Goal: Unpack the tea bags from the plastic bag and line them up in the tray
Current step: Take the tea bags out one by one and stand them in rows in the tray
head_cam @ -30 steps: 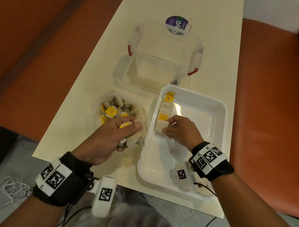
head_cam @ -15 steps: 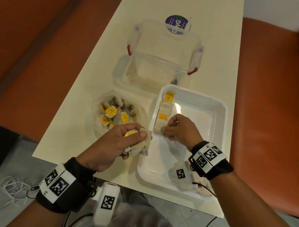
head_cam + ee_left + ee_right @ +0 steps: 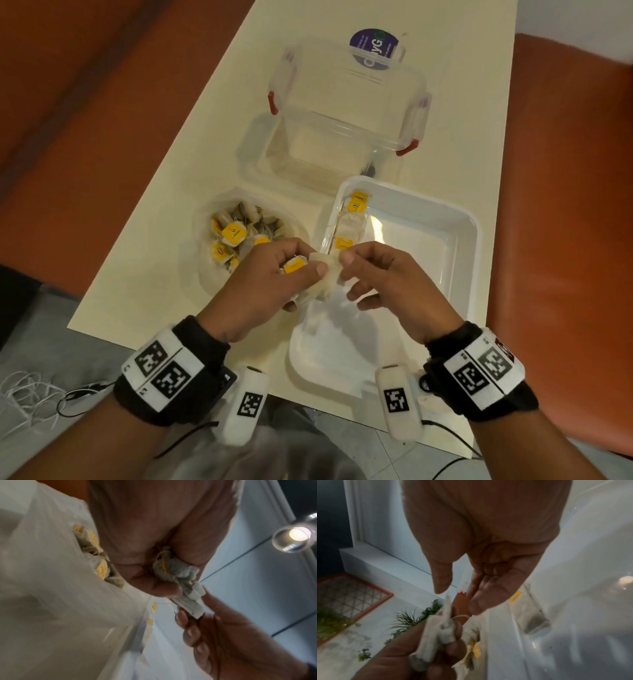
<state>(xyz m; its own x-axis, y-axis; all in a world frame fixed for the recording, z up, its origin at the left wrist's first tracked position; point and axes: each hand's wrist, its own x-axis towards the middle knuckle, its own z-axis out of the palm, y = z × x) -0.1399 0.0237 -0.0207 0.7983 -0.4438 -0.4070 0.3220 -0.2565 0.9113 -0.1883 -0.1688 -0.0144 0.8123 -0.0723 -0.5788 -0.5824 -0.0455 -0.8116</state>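
Progress: we're judging this early. Tray is holding approx 2–3 tea bags in a line along its left wall, yellow tags up; exact count is hard to call since they're overlapping. Rest of the tray floor is showing nothing else. Plastic bag is sitting on the bench just left of the tray, mouth open, and we're seeing plenty of bags w/ yellow tags inside it, so most of the unpacking is left.

Left hand: we're seeing it curled tight round a small bunch of tea bags, thumb on top, one yellow tag poking out between fingers. It's hovering over the gap between the plastic bag and the tray's left rim. Wrist view is showing the bunch crumpled in the fist, one bag's end sticking out toward the other hand.

Right hand: we're reading it as half open, thumb and forefinger reaching at that protruding end, other fingers spread and loose. Head view is suggesting the fingertips are touching the paper; right wrist view is showing a gap between thumb tip and the bag edge, so a closed pinch isn't confirmed. Can't tell if it's gripping yet.

Clear lidded box is sitting behind the tray, not in play.
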